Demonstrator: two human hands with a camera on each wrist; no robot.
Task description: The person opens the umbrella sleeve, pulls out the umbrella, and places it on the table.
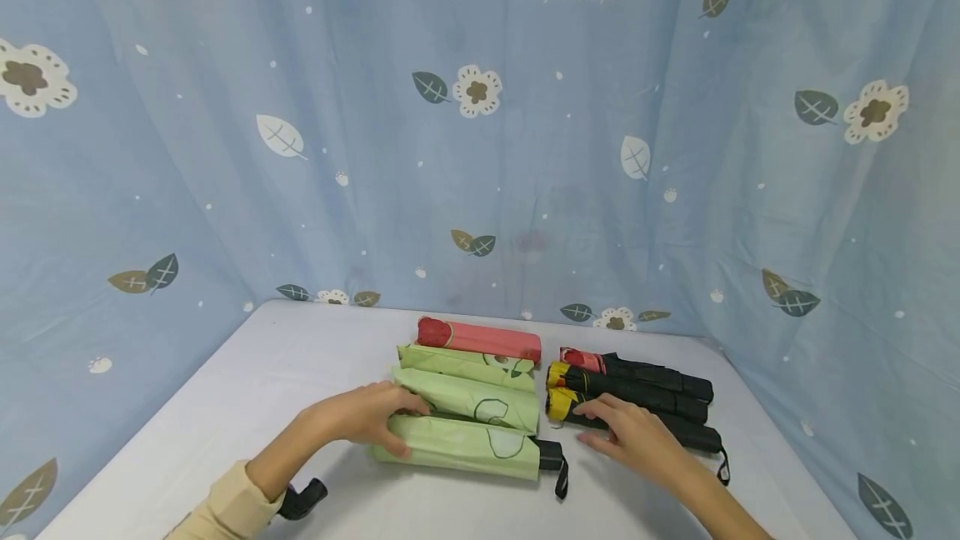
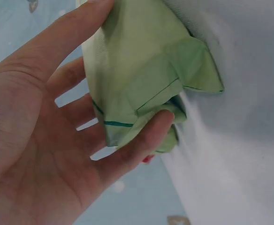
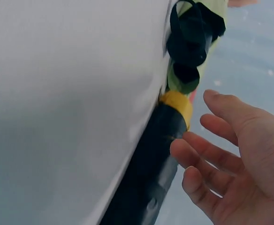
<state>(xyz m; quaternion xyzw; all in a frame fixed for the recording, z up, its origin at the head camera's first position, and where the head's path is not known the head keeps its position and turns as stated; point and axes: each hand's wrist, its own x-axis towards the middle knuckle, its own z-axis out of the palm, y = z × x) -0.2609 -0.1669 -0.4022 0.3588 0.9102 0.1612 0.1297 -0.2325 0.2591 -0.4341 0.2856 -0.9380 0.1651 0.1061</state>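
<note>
Three light green folded umbrellas lie side by side on the table, the nearest (image 1: 465,448) with a black handle and wrist strap at its right end. My left hand (image 1: 367,413) holds the left end of this nearest umbrella, thumb on the near side and fingers on the far side. The left wrist view shows its loose green cloth (image 2: 141,79) between thumb and fingers. My right hand (image 1: 637,436) hovers over the nearest black folded umbrella (image 1: 693,433), which has a yellow end. In the right wrist view its loosely bent fingers (image 3: 198,159) sit beside the black umbrella, gripping nothing.
A red folded umbrella (image 1: 491,340) lies behind the green ones. Behind the nearest black umbrella lie another with a yellow end (image 1: 641,391) and one with a red end (image 1: 652,372). A curved black object (image 1: 303,500) shows beside the left sleeve. A blue patterned curtain (image 1: 375,190) surrounds the white table.
</note>
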